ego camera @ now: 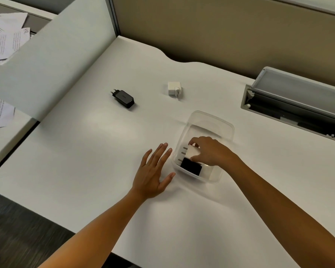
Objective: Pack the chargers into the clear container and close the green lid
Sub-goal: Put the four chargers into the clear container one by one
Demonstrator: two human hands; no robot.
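Observation:
The clear container (211, 120) stands on the white desk, right of centre. My right hand (211, 149) reaches inside it, shut on a white charger (191, 151) with metal prongs pointing left. A black charger (190, 167) lies in the container just below it. My left hand (153, 171) rests flat and open on the desk against the container's left side. Farther back on the desk lie a black charger (123, 98) with a round-pin plug and a white square charger (174, 88). No green lid is in view.
A curved frosted divider (47, 60) borders the desk on the left, with papers (4, 35) on the neighbouring desk beyond. An open cable tray with a raised grey flap (298, 97) sits at the right rear. A tan partition wall backs the desk.

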